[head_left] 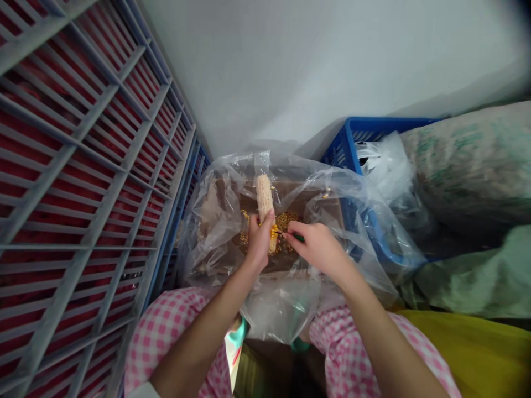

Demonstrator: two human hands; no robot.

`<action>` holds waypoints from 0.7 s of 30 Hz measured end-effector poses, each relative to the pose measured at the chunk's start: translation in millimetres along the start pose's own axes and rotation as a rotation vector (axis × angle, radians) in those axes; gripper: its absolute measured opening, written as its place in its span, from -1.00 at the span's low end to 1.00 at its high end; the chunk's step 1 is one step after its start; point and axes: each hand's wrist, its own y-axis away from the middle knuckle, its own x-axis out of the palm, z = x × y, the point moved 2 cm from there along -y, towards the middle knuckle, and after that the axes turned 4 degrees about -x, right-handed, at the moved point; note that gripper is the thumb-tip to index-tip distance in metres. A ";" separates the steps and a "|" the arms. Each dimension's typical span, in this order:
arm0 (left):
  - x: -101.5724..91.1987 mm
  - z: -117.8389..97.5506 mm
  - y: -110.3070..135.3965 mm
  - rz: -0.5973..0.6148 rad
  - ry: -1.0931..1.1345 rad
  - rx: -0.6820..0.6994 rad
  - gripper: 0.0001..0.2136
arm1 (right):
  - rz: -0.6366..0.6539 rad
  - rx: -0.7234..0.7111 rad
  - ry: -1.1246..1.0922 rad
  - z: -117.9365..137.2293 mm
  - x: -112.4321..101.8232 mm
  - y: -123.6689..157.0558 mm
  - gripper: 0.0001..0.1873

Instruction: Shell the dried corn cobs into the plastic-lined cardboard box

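Corn cob [264, 199], pale and mostly stripped, held upright above a plastic-lined box.
Left hand [259, 240] closes around its lower end; right hand [315, 249] pinches a green-handled pick [298, 238] against a few yellow kernels. Loose kernels [286, 221] lie on brown cardboard [286, 193] within clear plastic sheeting [211, 232]. Blue crate [365, 132] sits at 2 o'clock, grey slatted crate [83, 166] holding something red at 9 o'clock, bulging sack [468, 166] at 3 o'clock.

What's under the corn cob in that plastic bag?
Loose yellow corn kernels lie on brown cardboard below the corn cob, inside the clear plastic bag. The left hand covers the cob's lower part, so whatever lies directly beneath it can't be seen.
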 end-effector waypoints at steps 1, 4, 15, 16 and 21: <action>-0.1 2.0 -0.5 -0.015 0.010 -0.012 -0.69 | 0.005 0.004 0.020 2.1 4.2 -0.5 -0.80; -1.7 5.4 -3.5 -0.097 0.060 -0.043 -0.72 | -0.024 0.080 0.106 13.2 24.0 -0.7 -0.80; -3.5 13.3 0.5 -0.251 0.113 -0.071 -0.80 | -0.247 0.252 0.027 26.8 71.0 -9.6 -0.73; -0.3 16.8 3.4 -0.186 0.175 -0.140 -0.80 | -0.282 0.275 -0.049 23.4 69.6 -12.4 -0.74; 3.3 11.4 2.4 -0.090 0.313 -0.265 -0.69 | -0.393 0.321 -0.303 7.8 49.4 -19.7 -0.75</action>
